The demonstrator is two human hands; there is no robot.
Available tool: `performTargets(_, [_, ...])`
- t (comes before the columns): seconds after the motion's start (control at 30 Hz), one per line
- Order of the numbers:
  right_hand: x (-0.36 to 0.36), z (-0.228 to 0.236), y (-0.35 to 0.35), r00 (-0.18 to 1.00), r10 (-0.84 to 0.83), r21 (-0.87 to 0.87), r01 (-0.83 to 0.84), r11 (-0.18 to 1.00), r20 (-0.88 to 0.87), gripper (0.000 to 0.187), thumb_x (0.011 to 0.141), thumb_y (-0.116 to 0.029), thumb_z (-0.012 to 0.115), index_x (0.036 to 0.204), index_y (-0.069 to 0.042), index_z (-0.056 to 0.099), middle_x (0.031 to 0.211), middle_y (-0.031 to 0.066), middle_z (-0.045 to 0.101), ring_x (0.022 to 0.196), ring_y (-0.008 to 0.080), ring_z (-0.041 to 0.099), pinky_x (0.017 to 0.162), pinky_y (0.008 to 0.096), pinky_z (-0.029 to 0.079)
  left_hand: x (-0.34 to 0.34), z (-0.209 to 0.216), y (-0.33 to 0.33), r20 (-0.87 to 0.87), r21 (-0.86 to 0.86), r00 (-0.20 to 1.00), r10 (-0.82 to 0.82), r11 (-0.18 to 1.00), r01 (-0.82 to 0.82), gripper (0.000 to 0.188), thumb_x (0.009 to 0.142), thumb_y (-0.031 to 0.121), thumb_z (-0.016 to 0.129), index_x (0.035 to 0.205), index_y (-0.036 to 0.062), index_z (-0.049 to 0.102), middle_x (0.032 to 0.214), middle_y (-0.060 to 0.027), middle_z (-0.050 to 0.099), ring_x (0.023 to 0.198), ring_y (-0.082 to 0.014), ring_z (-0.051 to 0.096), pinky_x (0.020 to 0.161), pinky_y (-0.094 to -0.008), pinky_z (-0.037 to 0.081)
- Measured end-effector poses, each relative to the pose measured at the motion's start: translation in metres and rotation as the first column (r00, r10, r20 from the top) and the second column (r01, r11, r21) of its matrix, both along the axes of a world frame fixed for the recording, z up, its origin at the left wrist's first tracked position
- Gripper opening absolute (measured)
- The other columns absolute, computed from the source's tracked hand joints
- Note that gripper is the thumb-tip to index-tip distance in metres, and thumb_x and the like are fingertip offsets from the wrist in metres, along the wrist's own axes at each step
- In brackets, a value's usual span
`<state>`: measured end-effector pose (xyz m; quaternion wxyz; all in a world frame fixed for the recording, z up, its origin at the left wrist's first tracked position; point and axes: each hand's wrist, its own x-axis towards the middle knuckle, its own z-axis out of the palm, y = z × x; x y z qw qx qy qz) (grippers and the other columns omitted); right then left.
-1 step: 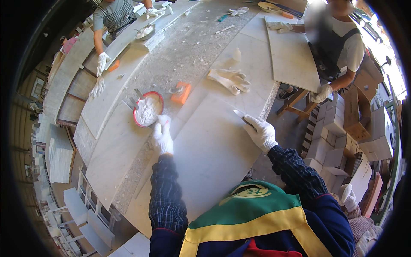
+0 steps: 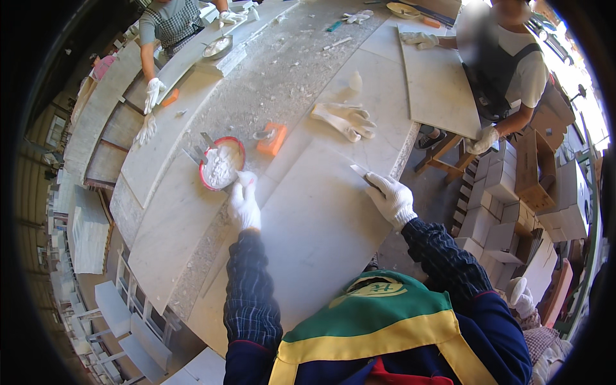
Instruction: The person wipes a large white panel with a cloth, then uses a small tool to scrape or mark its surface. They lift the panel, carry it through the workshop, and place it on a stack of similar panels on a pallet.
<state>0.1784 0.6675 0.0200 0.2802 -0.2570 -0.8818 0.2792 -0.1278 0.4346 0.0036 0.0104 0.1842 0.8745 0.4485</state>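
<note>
In the head view, the slab (image 2: pixel 314 224) lies flat on the table (image 2: pixel 276 70) right in front of the person, and the work on it looks, as a judgement, to be at an early or between-strokes point: its face appears pale and mostly plain, with no fresh paste that I can make out, though glare may hide thin smears. The right hand (image 2: pixel 391 199) rests over the slab's right edge, its grip pinching a scraper (image 2: pixel 359 171) whose blade points up and left. The left hand (image 2: pixel 243 204) is at the near edge of the bowl (image 2: pixel 238 154); its fingers are bunched, but I cannot tell whether that grip pinches the rim or only lies beside it. Plenty of white paste (image 2: pixel 221 168) remains in the bowl, and metal blades (image 2: pixel 206 139) stick out at its far left, so the supply seems far from used up. Beyond the slab lie a pair of gloves (image 2: pixel 345 120) and, beside the bowl, an orange block (image 2: pixel 273 140) with a small metal piece on it; the gloves would hamper a reach to the far side. At the right a co-worker holds a panel (image 2: pixel 439 83) near boxes (image 2: pixel 500 179), while across the table another co-worker's gloved hand (image 2: pixel 153 93) touches a long board, which leaves the near side unobstructed
</note>
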Motion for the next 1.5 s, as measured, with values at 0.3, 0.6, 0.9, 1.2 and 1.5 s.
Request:
performTargets(0.3, [0.002,-0.007,0.003,0.995,-0.003,-0.053,0.008,0.999,0.1,0.033,0.091,-0.024,0.069,0.123,-0.016,0.069,0.103,0.0154,0.072,0.091,0.0356,0.07,0.079,0.042,0.057,-0.003,-0.007,0.005,-0.079,-0.068,0.996,0.046,0.996,-0.052,0.044,0.097,0.038,0.064,0.125,0.0039,0.067,0.115,-0.022,0.07,0.106,-0.0376,0.065,0.091,-0.0451,0.049])
performTargets(0.6, [0.001,0.0,0.0,0.999,-0.016,-0.027,0.017,0.999,0.038,0.031,0.089,-0.021,0.071,0.119,-0.011,0.071,0.102,0.0144,0.073,0.091,0.0332,0.071,0.079,0.0388,0.057,0.049,0.015,-0.019,-0.173,0.115,0.984,-0.033,0.992,0.053,0.036,0.094,0.013,0.068,0.129,0.0016,0.064,0.122,-0.0189,0.066,0.113,-0.0305,0.063,0.1,-0.0406,0.048])
performTargets(0.9, [0.011,-0.005,0.002,0.996,0.011,-0.138,-0.023,0.99,-0.088,0.032,0.09,-0.015,0.071,0.12,-0.008,0.071,0.108,0.0158,0.073,0.098,0.0305,0.072,0.087,0.0341,0.056,0.196,0.027,0.002,-0.233,-0.615,0.65,-0.723,0.627,0.478,0.086,0.092,0.053,0.065,0.156,0.0041,0.035,0.157,-0.0214,0.04,0.148,-0.0429,0.031,0.124,-0.0576,0.017])
performTargets(1.2, [0.128,-0.012,-0.025,0.955,-0.273,-0.501,0.182,0.846,-0.113,0.035,0.092,-0.009,0.071,0.127,-0.003,0.069,0.105,0.0107,0.073,0.087,0.0181,0.07,0.079,0.029,0.055,0.205,0.017,0.033,-0.285,-0.398,0.536,-0.795,0.607,0.688,0.082,0.086,0.037,0.076,0.153,0.0062,0.039,0.146,-0.0189,0.054,0.14,-0.0419,0.044,0.123,-0.0529,0.024])
performTargets(1.5, [0.203,-0.048,-0.039,0.85,-0.527,-0.666,0.402,0.629,0.015,0.042,0.098,-0.019,0.068,0.138,-0.009,0.063,0.095,0.0012,0.067,0.069,0.0074,0.057,0.06,0.0227,0.051,0.212,0.014,0.064,-0.379,-0.54,0.716,-0.586,0.769,0.343,0.079,0.085,0.04,0.077,0.151,0.0136,0.043,0.139,-0.0179,0.055,0.136,-0.0344,0.046,0.119,-0.0513,0.031])
